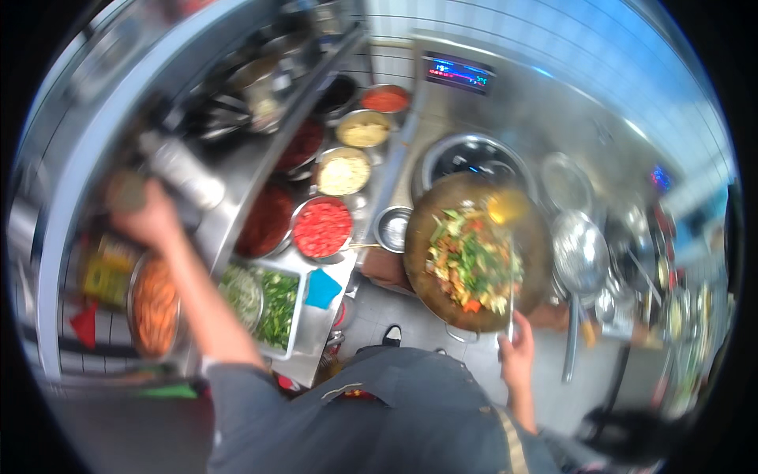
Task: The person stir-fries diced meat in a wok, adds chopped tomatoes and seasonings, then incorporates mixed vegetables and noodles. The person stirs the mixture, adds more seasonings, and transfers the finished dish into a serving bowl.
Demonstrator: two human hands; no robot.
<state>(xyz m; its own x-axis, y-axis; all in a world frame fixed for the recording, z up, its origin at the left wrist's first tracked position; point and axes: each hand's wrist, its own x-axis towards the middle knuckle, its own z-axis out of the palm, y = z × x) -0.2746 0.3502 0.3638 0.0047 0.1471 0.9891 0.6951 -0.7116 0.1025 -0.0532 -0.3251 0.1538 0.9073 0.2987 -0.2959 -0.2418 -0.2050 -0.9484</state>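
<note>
My right hand (518,349) grips the handle of a ladle (506,207), whose bowl holds yellow liquid over the far side of a large wok (420,260). Chopped vegetables (474,266), green, red and yellowish, lie in the wok, which sits tilted at the near edge of a round burner (432,154). Reaching far left to a shelf, my left hand (142,213) is closed around a blurred, brownish, round-topped container (127,192). Beside that hand a clear bottle with a white cap (186,172) lies or leans; which of the two cannot be told.
Bowls of diced red food (323,228), chopped pale food (343,173) and orange slices (155,305) stand at the left, near a white tray of cut greens (281,308). A metal shelf edge (290,130) runs above some bowls. A perforated strainer (580,252) rests right of the wok.
</note>
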